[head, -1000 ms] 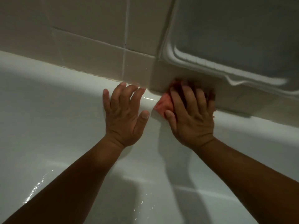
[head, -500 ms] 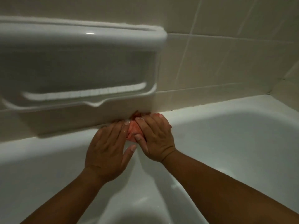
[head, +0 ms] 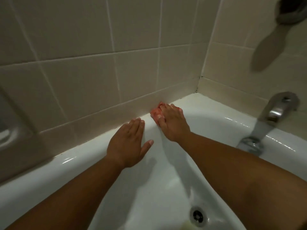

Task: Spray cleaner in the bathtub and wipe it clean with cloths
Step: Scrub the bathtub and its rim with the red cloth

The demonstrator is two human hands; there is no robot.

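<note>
Bathtub [head: 216, 123] rim along the tiled wall [head: 99, 80] is wiped with a pink cloth [head: 156, 112], pressed flat beneath the right hand [head: 172, 123]. The left hand [head: 129, 145] is spread empty, bracing beside it. Firm pressure into the seam is advised.

Legible text, labels, brands, numbers, signs: none.
</note>
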